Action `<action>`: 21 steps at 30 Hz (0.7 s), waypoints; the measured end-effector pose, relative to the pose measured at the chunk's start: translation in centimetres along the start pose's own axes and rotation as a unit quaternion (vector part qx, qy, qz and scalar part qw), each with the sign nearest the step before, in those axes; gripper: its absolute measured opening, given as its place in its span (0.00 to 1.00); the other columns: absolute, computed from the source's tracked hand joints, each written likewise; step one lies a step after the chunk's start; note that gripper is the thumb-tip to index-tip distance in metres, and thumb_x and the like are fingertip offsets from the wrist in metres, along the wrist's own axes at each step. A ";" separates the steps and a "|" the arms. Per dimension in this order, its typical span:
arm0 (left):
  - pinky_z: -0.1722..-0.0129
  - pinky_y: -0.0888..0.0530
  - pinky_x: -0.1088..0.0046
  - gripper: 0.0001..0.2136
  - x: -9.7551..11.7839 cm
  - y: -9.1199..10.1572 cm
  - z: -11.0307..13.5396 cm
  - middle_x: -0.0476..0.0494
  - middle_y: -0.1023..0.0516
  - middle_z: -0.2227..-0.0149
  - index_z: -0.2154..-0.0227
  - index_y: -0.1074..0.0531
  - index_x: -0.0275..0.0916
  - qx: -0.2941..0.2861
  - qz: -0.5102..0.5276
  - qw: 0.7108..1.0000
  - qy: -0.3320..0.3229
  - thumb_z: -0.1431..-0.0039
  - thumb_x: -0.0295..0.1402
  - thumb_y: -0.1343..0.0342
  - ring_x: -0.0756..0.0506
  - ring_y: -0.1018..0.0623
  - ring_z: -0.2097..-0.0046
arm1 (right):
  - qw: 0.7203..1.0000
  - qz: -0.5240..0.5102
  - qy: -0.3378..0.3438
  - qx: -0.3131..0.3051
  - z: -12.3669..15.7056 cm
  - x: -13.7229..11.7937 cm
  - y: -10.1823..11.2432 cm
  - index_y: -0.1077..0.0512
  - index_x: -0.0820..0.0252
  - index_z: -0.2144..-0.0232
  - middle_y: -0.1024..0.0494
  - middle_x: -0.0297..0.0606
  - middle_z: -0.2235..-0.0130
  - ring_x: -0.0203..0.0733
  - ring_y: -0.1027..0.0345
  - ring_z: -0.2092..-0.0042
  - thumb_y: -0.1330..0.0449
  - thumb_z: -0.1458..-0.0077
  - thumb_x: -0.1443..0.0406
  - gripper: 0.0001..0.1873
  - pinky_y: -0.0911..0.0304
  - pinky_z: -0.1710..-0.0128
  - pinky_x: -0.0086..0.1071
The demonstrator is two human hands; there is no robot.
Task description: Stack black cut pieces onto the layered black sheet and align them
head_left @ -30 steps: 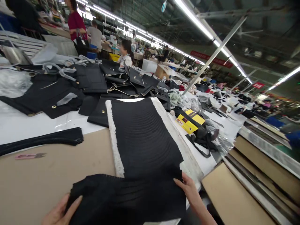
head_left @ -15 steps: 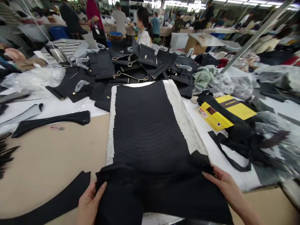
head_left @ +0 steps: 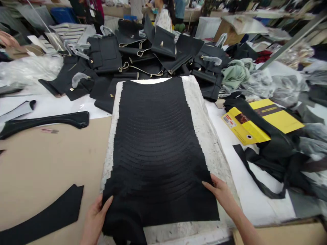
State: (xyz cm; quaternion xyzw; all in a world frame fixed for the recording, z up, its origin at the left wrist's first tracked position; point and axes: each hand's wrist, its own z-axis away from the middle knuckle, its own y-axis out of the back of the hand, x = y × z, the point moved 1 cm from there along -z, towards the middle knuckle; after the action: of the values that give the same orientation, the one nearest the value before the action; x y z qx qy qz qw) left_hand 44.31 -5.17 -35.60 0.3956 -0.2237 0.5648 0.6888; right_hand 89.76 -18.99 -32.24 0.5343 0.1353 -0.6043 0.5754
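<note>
A long fanned row of overlapping black cut pieces (head_left: 155, 136) lies on a white glue-crusted board (head_left: 201, 119) in front of me. My left hand (head_left: 95, 219) grips the near left corner of the row, where the pieces bunch and curl downward. My right hand (head_left: 221, 193) rests on the near right edge, fingers closed flat against the pieces.
A brown cardboard sheet (head_left: 51, 160) lies at left with black curved strips (head_left: 48, 119) on it. Black bag parts (head_left: 143, 51) pile behind the board. A yellow box (head_left: 258, 122) and black straps (head_left: 276, 156) lie at right. People work at tables far behind.
The view has tilted down toward the board. Both hands slid the near pieces forward, and the bunched lump near me has flattened into the row.
</note>
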 end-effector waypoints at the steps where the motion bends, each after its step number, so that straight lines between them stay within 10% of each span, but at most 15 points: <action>1: 0.50 0.24 0.58 0.28 -0.3 0.1 -0.1 0.42 0.18 0.60 0.64 0.24 0.36 0.006 -0.004 1.000 0.004 0.67 0.51 0.34 0.34 0.21 0.53 | 1.000 0.005 0.002 -0.003 0.0 0.0 0.0 0.23 0.57 0.58 0.19 0.40 0.59 0.53 0.27 0.57 0.37 0.53 0.51 0.23 0.30 0.56 0.43; 21: 0.54 0.23 0.59 0.25 -1.8 -0.2 -0.7 0.40 0.17 0.62 0.65 0.24 0.36 -0.020 -0.056 0.997 -0.048 0.60 0.52 0.38 0.35 0.20 0.57 | 0.996 0.091 -0.020 -0.006 -0.7 0.8 0.2 0.23 0.55 0.63 0.18 0.38 0.64 0.50 0.25 0.65 0.40 0.55 0.49 0.21 0.28 0.65 0.37</action>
State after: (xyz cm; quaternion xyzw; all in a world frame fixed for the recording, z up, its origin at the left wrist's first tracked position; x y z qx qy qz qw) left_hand 43.96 -5.73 -37.45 0.4206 -0.2455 0.5010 0.7155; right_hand 90.44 -18.98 -33.10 0.5286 0.0785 -0.5590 0.6339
